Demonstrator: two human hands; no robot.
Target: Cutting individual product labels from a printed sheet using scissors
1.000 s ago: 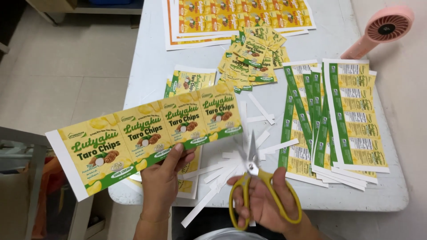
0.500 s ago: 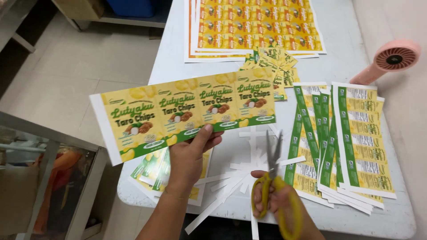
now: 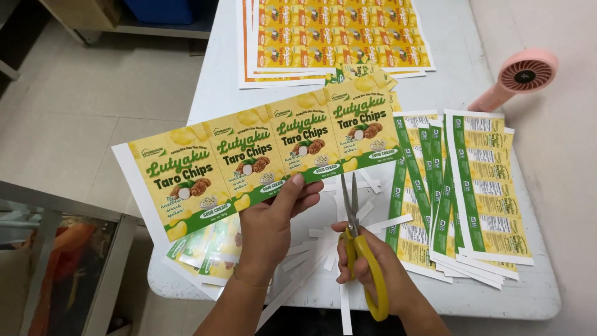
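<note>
My left hand (image 3: 272, 219) pinches the lower edge of a long yellow-and-green strip of printed labels (image 3: 261, 152), held up tilted over the white table (image 3: 217, 87). My right hand (image 3: 373, 267) grips yellow-handled scissors (image 3: 356, 236), blades nearly closed and pointing up just below the strip's lower edge, close to my left fingers. Thin white paper offcuts (image 3: 329, 239) lie scattered under both hands.
Several green-and-yellow label strips (image 3: 472, 186) fan across the right of the table. Orange printed sheets (image 3: 336, 34) are stacked at the far edge, with cut labels just below them. A pink handheld fan (image 3: 516, 78) lies at the right. More sheets (image 3: 205, 249) sit under my left hand.
The strip has shifted slightly right and tilted more steeply. The scissors have moved left and up toward its lower edge, with the blades closing.
</note>
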